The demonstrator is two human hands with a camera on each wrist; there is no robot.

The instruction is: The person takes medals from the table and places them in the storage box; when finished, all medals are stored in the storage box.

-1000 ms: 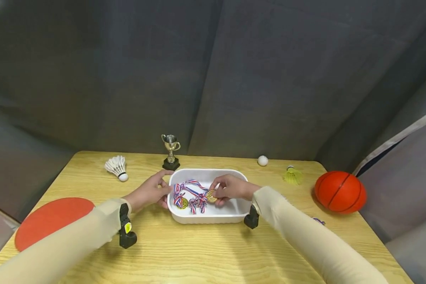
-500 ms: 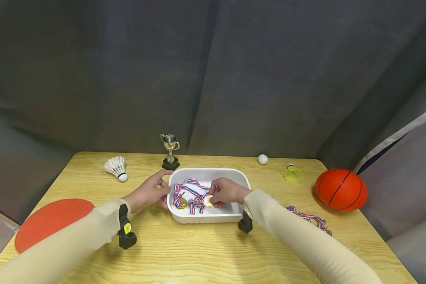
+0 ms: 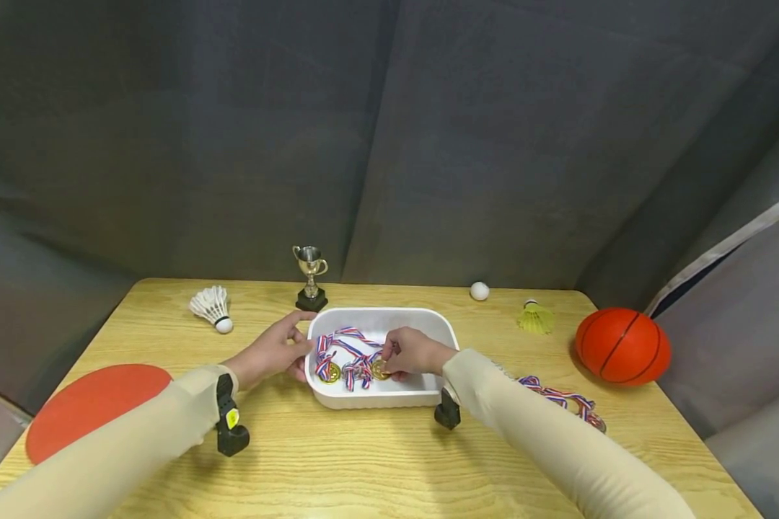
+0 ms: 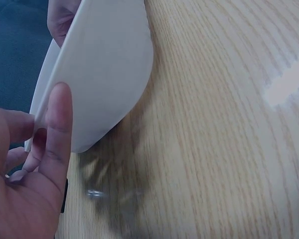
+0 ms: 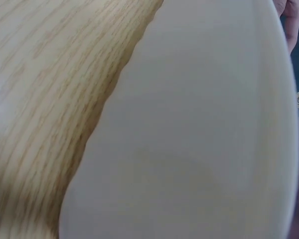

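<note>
A white plastic tub (image 3: 389, 397) stands mid-table. My left hand (image 3: 275, 352) holds its left end; in the left wrist view one finger (image 4: 60, 107) lies along the outer wall and others are at the rim. Inside the tub, my right hand (image 3: 418, 352) pinches a gold medal (image 3: 379, 370) by its right edge, close over the tub's floor. To its left lie a silver medal (image 3: 348, 372) partly under its knotted ribbon, and another gold medal (image 3: 331, 373). Their red, white and blue ribbons (image 3: 348, 333) trail behind. In the right wrist view the tub's wall (image 5: 189, 119) hides most of the right hand.
A small trophy cup (image 3: 311, 276) stands behind the tub. A white shuttlecock (image 3: 211, 308) and red round paddle (image 3: 97, 411) lie left. To the right are a white ball (image 3: 480, 290), yellow shuttlecock (image 3: 535, 318), red-orange basketball (image 3: 622, 347) and more medal ribbon (image 3: 561, 395) beside the right sleeve.
My right hand has moved slightly left and down with the gold medal, bringing it beside the silver one. The sleeve's shift uncovers more ribbon at right. My left hand stays on the tub.
</note>
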